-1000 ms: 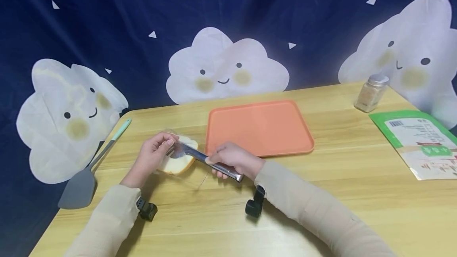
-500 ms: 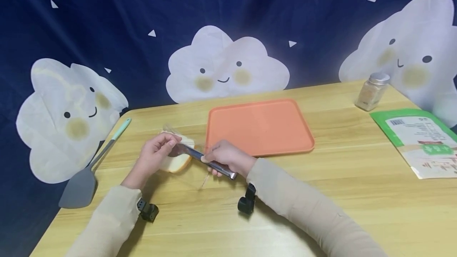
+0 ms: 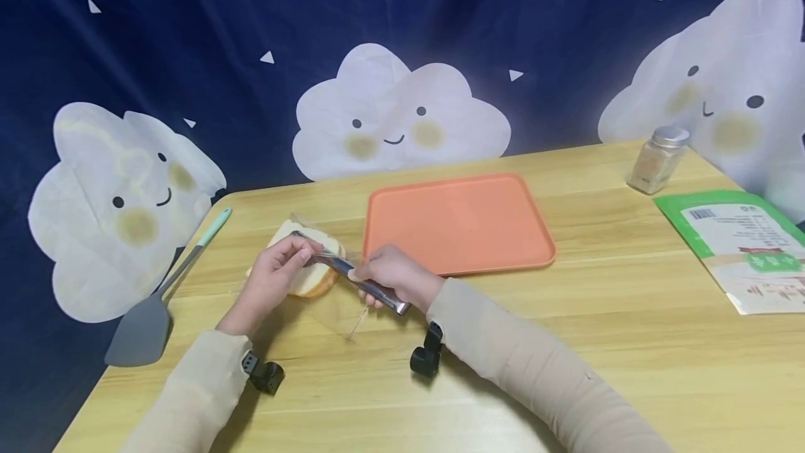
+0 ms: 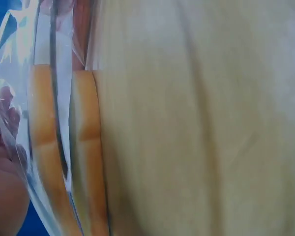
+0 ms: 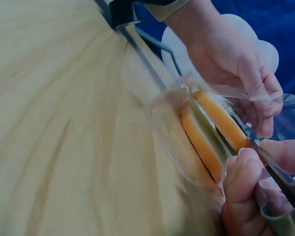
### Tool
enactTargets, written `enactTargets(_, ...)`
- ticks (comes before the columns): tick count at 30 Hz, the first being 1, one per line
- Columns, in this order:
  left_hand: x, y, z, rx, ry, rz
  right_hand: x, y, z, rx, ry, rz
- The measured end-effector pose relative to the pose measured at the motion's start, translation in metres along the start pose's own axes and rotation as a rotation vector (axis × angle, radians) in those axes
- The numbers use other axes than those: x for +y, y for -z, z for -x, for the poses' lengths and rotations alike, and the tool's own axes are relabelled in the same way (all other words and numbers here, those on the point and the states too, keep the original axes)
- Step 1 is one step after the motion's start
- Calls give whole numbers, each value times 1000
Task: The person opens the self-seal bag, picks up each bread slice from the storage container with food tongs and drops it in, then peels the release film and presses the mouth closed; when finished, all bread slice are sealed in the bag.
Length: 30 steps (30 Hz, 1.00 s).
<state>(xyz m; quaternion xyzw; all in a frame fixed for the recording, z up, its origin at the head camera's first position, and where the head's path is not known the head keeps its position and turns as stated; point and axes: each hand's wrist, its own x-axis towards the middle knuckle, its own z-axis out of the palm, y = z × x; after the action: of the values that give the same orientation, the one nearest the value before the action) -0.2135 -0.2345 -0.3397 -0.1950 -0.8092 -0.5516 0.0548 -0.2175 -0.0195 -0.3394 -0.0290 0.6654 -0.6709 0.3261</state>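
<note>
Metal tongs (image 3: 377, 292) are gripped by my right hand (image 3: 396, 272), their arms reaching into a clear plastic bag (image 4: 12, 64). Inside it lie two bread slices (image 3: 311, 285), one over the other with crusts toward me. In the left wrist view one tong arm runs between the slices (image 4: 44, 113); the right wrist view has the other arm along the outer face of the upper slice (image 5: 221, 118). My left hand (image 3: 277, 268) pinches the bag's film near its mouth, thumb against fingers, above the bread. The tong tips are partly hidden by the film and left hand.
An orange tray (image 3: 459, 222) lies just behind my right hand. A grey spatula with a mint handle (image 3: 141, 327) rests along the left table edge. At the right are a spice jar (image 3: 659, 159) and a green-and-white packet (image 3: 742, 250).
My right hand has slid the tongs leftward, further into the bag along the bread. The left hand stays nearly in place, and more of the bread shows beyond it.
</note>
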Motion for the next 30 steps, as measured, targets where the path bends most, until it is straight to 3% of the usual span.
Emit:
enactTargets(6, -2, 3, 0, -4, 22, 39, -1, -4, -2, 21, -12, 5)
enactTargets(13, 1, 9, -7, -6, 147, -18, -3, -3, -3, 9, -22, 13)
enactTargets(18, 5, 16, -9, -53, 216, -55, -4, -2, -1, 0, -13, 38)
enactTargets(25, 4, 15, -14, -77, 252, 24, 1, 2, 2, -14, -9, 42)
enactTargets(30, 5, 15, -17, -60, 261, -24, 2, 4, 4, -16, -9, 47)
